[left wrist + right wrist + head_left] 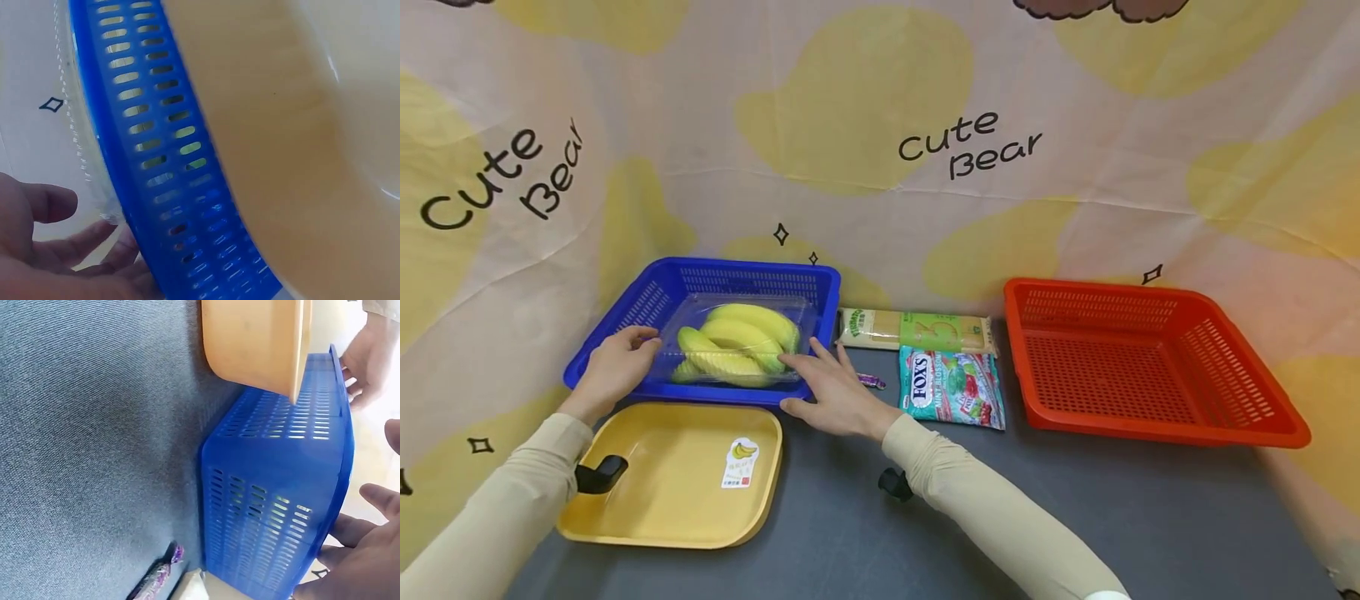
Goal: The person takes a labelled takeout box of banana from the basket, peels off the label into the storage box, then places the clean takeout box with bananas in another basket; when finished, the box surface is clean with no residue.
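A clear plastic box (662,367) with several yellow-green bananas (741,337) lies inside the blue basket (700,398). At the box's left end is my left hand (617,367), its thumb apart from the fingers and the fingertips right at the box's edge in the left wrist view. My right hand (831,387) reaches over the basket's right side with fingers spread, index fingertip close to the box's right end. In the right wrist view its fingers (350,531) extend over the basket's rim.
In front of the basket stands a yellow tray (662,475) with a banana sticker. To the right lie a noodle pack (880,329), a teal FOX'S candy bag (951,387) and a small purple-wrapped item (871,381). A red basket (1165,429) stands at the far right.
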The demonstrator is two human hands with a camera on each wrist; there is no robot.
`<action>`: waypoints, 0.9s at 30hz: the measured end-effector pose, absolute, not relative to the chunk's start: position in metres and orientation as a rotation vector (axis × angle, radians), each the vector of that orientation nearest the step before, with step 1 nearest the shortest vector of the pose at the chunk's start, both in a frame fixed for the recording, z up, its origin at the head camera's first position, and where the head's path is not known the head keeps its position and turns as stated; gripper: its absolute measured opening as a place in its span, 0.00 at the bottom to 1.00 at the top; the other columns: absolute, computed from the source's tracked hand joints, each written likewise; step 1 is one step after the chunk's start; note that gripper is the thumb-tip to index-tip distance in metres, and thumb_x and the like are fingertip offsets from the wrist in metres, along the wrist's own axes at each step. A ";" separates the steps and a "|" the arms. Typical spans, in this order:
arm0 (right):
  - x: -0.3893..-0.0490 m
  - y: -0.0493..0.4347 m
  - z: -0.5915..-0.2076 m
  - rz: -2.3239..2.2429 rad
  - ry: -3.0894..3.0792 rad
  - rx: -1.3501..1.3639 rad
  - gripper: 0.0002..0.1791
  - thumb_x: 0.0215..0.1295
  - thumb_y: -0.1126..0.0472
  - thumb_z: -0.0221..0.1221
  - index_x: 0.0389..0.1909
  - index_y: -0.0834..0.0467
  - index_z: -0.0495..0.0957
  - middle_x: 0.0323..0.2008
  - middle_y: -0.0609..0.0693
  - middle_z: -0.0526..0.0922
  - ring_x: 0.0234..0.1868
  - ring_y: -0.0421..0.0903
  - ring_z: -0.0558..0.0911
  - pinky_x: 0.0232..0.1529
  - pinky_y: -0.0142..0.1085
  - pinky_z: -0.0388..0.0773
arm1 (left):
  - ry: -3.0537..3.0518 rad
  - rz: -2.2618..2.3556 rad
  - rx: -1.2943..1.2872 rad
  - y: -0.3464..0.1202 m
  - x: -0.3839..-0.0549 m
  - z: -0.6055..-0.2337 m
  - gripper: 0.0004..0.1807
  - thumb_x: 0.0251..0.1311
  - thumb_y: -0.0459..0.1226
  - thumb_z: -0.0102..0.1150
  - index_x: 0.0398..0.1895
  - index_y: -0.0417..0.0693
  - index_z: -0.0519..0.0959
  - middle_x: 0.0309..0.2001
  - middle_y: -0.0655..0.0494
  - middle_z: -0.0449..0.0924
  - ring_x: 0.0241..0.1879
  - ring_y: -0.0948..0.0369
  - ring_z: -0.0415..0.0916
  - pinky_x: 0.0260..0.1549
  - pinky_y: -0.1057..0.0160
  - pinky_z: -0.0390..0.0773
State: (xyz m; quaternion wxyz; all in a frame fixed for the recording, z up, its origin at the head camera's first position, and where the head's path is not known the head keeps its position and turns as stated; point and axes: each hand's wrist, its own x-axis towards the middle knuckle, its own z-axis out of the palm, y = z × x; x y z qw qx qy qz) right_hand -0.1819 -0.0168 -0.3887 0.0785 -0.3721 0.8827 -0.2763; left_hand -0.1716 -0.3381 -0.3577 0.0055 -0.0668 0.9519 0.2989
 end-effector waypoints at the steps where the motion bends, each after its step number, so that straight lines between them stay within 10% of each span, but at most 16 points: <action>1: -0.182 -0.017 -0.389 -0.809 2.653 -1.114 0.35 0.70 0.44 0.53 0.75 0.48 0.58 0.74 0.46 0.63 0.80 0.51 0.43 0.77 0.57 0.32 | 2.987 0.908 -0.214 -0.338 -0.172 -0.359 0.31 0.75 0.46 0.35 0.67 0.28 0.63 0.59 0.24 0.70 0.55 0.34 0.69 0.47 0.38 0.73; 27: -0.177 -0.011 -0.392 -0.593 2.826 -1.213 0.29 0.73 0.43 0.48 0.72 0.46 0.64 0.72 0.53 0.66 0.80 0.53 0.48 0.76 0.60 0.41 | 3.083 0.656 -0.190 -0.322 -0.166 -0.362 0.33 0.73 0.47 0.37 0.63 0.22 0.62 0.58 0.19 0.65 0.55 0.27 0.64 0.49 0.30 0.68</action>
